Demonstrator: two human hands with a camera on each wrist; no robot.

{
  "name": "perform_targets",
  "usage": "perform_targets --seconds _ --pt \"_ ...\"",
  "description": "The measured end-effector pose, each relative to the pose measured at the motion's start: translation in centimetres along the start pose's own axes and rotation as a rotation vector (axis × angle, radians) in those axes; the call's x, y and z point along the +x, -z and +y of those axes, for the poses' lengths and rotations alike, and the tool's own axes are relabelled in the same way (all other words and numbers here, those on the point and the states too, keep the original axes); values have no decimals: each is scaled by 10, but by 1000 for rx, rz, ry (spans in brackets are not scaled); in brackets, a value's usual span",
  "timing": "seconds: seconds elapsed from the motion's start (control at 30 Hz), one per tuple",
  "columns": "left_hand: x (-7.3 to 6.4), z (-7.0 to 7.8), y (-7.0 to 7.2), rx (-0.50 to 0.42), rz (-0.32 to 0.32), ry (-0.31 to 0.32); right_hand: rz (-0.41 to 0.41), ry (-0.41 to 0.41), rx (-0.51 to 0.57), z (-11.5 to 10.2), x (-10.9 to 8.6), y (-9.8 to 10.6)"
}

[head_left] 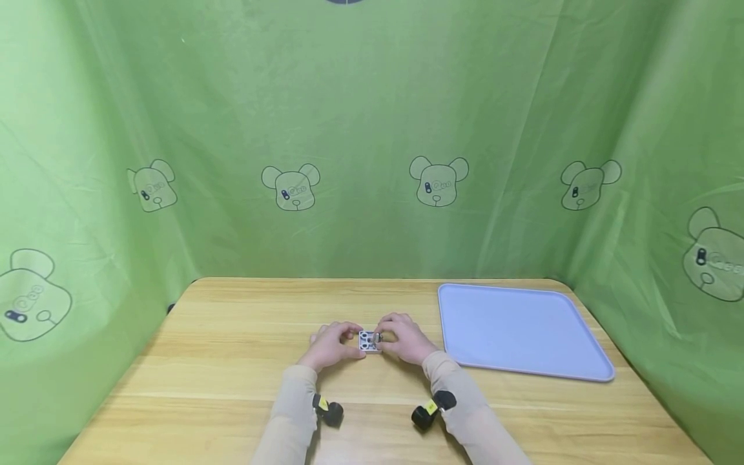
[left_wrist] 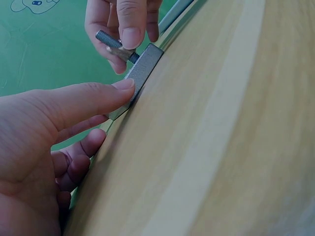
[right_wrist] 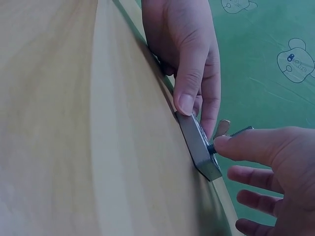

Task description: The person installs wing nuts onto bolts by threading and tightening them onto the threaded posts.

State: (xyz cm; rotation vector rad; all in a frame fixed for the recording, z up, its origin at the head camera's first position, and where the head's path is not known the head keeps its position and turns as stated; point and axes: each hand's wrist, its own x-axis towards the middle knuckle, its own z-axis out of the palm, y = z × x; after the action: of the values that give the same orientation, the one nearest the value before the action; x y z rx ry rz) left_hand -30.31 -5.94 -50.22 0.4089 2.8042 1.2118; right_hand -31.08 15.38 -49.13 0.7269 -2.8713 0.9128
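A small grey metal block (head_left: 364, 349) with several round holes in its top lies flat on the wooden table. My left hand (head_left: 329, 347) grips its left end, thumb on the near side and fingers on the far side. From the right part of the block (left_wrist: 143, 66) a threaded bolt (left_wrist: 105, 38) stands up, carrying a wing nut (right_wrist: 224, 127). My right hand (head_left: 409, 340) pinches the wing nut between thumb and fingers, just above the block. Its other fingers are spread and touch nothing in the right wrist view.
A pale lilac tray (head_left: 517, 329) lies on the right of the wooden table (head_left: 232, 387). Green curtains (head_left: 366, 232) with bear-head prints hang behind and on both sides. A black strapped camera (head_left: 330, 412) sits on each wrist.
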Motion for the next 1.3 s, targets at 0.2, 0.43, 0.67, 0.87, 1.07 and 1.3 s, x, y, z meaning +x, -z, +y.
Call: perform_targets --seconds 0.2,0.43,0.67,0.87,1.07,1.3 --pt "0 0 0 6 -5 -1 25 9 -13 1 0 -4" --pt "1 -2 -2 6 -1 -1 34 51 -32 1 -2 -3" --pt "3 -5 -3 13 7 -2 6 22 38 3 -1 5" --pt "3 -6 -3 18 7 -1 6 16 43 3 -1 7" --pt "3 -5 -3 19 11 -8 22 45 27 4 -2 6" --pt "3 -5 -3 18 7 -11 -1 31 31 4 -1 4"
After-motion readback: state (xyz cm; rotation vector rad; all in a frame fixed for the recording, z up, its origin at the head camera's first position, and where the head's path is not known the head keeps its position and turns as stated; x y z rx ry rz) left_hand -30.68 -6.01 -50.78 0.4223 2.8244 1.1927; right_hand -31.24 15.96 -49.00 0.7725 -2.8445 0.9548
